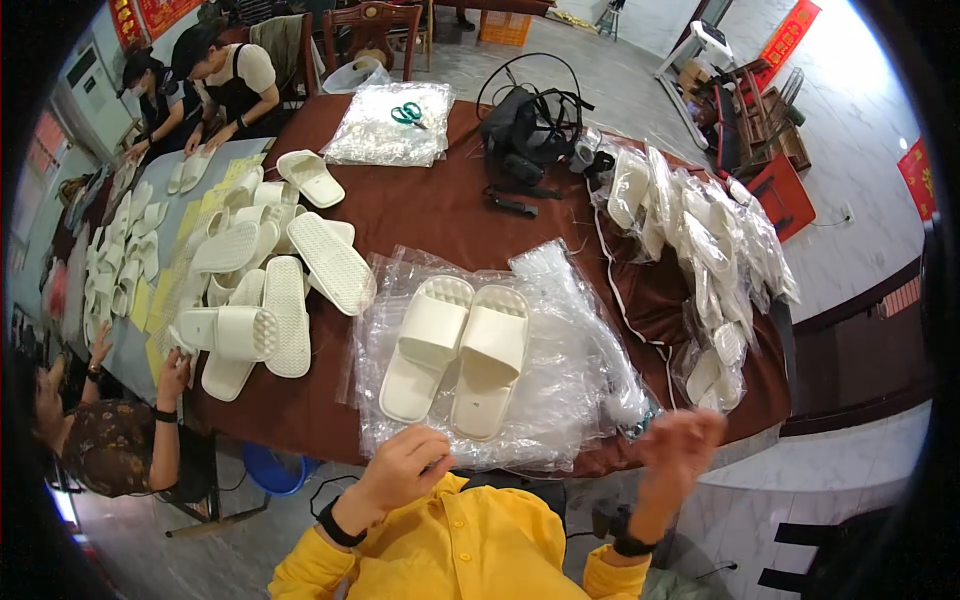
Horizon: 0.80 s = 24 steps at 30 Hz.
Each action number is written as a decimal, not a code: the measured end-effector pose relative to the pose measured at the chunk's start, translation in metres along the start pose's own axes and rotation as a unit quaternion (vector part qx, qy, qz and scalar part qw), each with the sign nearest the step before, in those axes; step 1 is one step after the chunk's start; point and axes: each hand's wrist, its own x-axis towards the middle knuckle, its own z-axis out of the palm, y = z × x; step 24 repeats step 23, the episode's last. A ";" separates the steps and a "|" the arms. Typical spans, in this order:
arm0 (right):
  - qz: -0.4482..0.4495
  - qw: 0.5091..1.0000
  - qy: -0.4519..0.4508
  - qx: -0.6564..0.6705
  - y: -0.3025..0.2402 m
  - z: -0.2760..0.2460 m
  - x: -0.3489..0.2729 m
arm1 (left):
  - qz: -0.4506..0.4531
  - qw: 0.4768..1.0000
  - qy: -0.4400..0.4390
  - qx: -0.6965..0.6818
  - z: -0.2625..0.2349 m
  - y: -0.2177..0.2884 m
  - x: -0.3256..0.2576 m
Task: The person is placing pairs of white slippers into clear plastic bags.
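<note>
A pair of white slippers (455, 355) lies side by side on a pile of clear plastic bags (560, 400), near the front edge of the table (440, 215). The table has a dark red cloth on it.

The left hand (405, 468) is just below the slippers, by the front edge of the bags. Its fingers are curled in. It may be pinching the plastic, but that is hard to see. The right hand (682, 445) is up in the air at the right end of the bags. It is blurry, so I cannot tell if it is open or closed. Both arms have yellow sleeves and a dark band at the wrist.

To the left sits a heap of loose white slippers (270, 280), some upside down. To the right is a heap of slippers already in bags (700, 240). It hangs over the table edge.

Farther back lies another stack of plastic bags (385, 130) with green scissors (407, 113) on top. Beside it is a black thing with straps (525, 135). I cannot tell what it is.

Other people sit at the left. One person's hand (175, 375) touches a slipper in the heap. That person is partly cut off by the dark rim. Two more people (200, 85) lean over a second table far back.
</note>
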 end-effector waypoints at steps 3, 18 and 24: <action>0.172 0.959 -0.192 -0.117 0.058 0.020 0.000 | -0.004 0.999 -0.037 -0.009 0.001 -0.030 -0.013; -0.138 0.777 -0.447 -0.423 0.217 0.074 -0.033 | -0.036 0.997 -0.056 0.032 0.012 -0.131 0.014; -0.125 0.727 -0.404 -0.541 0.239 0.080 -0.033 | 0.011 0.989 -0.060 0.134 0.024 -0.150 0.029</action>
